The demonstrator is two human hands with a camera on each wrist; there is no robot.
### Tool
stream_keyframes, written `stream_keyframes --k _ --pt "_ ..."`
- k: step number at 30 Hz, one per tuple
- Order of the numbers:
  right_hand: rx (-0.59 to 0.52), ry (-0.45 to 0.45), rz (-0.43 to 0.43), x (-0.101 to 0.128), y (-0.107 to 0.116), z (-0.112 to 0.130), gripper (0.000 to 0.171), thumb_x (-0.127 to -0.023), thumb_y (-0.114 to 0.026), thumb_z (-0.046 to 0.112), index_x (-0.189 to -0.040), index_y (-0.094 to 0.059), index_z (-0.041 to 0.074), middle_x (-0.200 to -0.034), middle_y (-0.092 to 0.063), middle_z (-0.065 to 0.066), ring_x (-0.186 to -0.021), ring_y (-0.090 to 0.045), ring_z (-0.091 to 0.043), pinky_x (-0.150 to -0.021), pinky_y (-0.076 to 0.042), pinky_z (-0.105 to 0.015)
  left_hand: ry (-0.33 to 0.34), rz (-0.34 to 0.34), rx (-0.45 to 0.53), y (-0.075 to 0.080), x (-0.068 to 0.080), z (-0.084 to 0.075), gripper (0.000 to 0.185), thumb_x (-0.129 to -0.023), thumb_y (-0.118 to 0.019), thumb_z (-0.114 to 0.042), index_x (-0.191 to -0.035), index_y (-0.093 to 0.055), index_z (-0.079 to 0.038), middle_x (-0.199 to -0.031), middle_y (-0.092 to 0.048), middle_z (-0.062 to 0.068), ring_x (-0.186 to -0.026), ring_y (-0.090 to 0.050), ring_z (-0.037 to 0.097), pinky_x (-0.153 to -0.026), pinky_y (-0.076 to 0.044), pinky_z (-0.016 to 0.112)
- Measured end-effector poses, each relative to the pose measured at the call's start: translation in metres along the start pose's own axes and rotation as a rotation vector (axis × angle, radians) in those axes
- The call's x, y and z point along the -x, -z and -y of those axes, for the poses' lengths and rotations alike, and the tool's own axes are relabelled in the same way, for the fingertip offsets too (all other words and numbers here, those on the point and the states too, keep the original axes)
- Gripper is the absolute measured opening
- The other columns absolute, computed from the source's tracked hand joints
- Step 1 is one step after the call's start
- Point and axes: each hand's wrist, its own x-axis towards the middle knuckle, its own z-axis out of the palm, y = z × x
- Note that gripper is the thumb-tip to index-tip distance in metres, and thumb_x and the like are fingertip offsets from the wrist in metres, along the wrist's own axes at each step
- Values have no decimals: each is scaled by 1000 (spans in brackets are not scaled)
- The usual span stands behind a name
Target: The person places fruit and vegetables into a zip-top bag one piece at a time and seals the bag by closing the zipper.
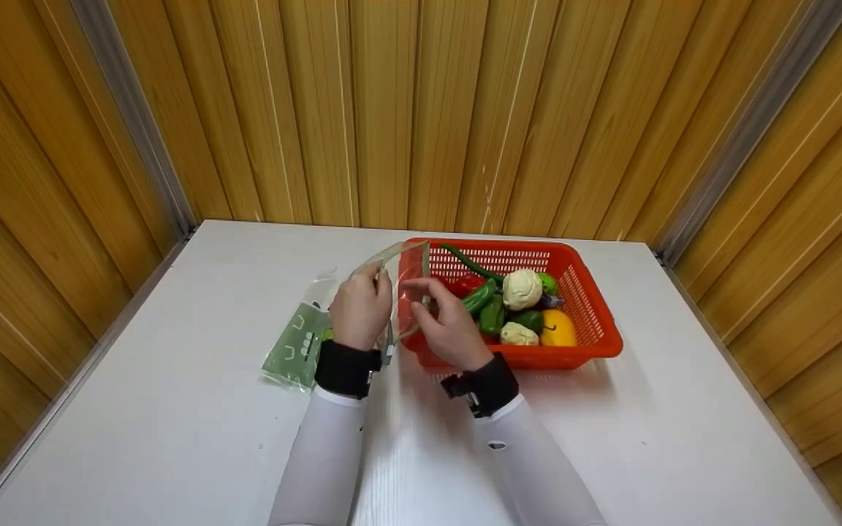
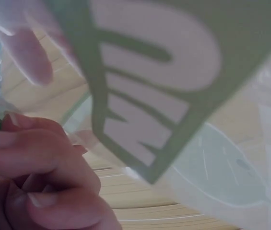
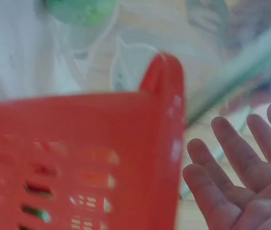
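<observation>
My left hand grips the edge of a clear plastic bag, left of a red basket. The left wrist view shows this hand's fingers curled, with white-lettered green print hanging close to the camera. My right hand is beside the bag's opening, over the basket's left side. Its fingers are extended and spread in the right wrist view. Whether they touch the bag is unclear.
The basket holds white cauliflower-like pieces, green peppers, a red pepper and a yellow pepper. Another green-printed clear bag lies flat at left on the white table. Wood-patterned panels stand behind.
</observation>
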Motion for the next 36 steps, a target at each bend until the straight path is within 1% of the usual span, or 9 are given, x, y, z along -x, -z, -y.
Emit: stream_keyframes --k 5,10,12,18,22,25,28,33,36 --pt "-62 5 -91 0 21 5 35 -104 -55 4 -139 -54 -1 -139 -59 -25 -124 -58 -41 -100 -53 -41 -17 -17 0 -1 1 0 33 -102 -57 -18 -125 -73 -2 -79 -73 16 -66 -65 33 -61 -52 51" --pt "-98 15 -214 1 49 6 37 -103 -57 4 -140 -53 -1 -143 -57 -22 -130 -55 -35 -101 -52 -33 -25 -22 4 -1 0 -1 32 -102 -57 -18 -125 -73 -2 -80 -72 15 -66 -64 31 -61 -53 50" --pt "-97 -3 -271 0 60 4 38 -103 -58 5 -140 -53 -1 -143 -56 -20 -129 -55 -32 -102 -51 -34 -23 -20 4 -1 0 -1 33 -102 -57 -18 -125 -73 -2 -81 -72 15 -66 -64 30 -61 -53 49" --pt "26 -113 -417 -7 96 -9 43 -103 -61 15 -143 -53 2 -147 -54 -18 -136 -47 -32 -114 -37 -52 -19 -12 9 0 -1 -1 32 -101 -57 -17 -124 -73 -1 -89 -75 17 -70 -65 31 -64 -54 50" --pt "117 -195 -452 -18 120 -21 46 -102 -62 20 -145 -53 6 -152 -50 -18 -144 -41 -35 -120 -29 -54 -16 -13 2 0 -1 0 33 -102 -56 -18 -125 -73 -1 -94 -75 18 -71 -66 31 -64 -54 50" --pt "198 -255 -419 -27 134 -33 50 -101 -63 22 -147 -51 6 -154 -47 -19 -147 -38 -38 -122 -29 -54 -12 -13 -1 0 -1 0 33 -102 -56 -18 -124 -73 -1 -89 -74 18 -69 -65 31 -63 -53 50" --pt "307 -328 -338 -35 143 -45 56 -100 -64 25 -149 -48 5 -157 -41 -23 -149 -32 -43 -122 -26 -57 -15 -15 0 0 0 0 32 -101 -57 -18 -124 -74 -1 -84 -74 17 -69 -66 32 -63 -53 50" --pt "458 -472 -119 -42 148 -61 66 -98 -67 34 -153 -45 7 -162 -30 -28 -148 -23 -54 -120 -24 -65 -25 -11 4 0 -1 -1 32 -101 -57 -17 -123 -74 -1 -83 -74 17 -72 -68 34 -66 -54 52" --pt "513 -510 16 -41 145 -71 68 -97 -69 35 -153 -45 6 -161 -35 -27 -149 -26 -52 -121 -17 -67 -21 -5 4 0 0 0 32 -101 -57 -18 -123 -74 -1 -80 -72 15 -70 -66 31 -64 -53 50"
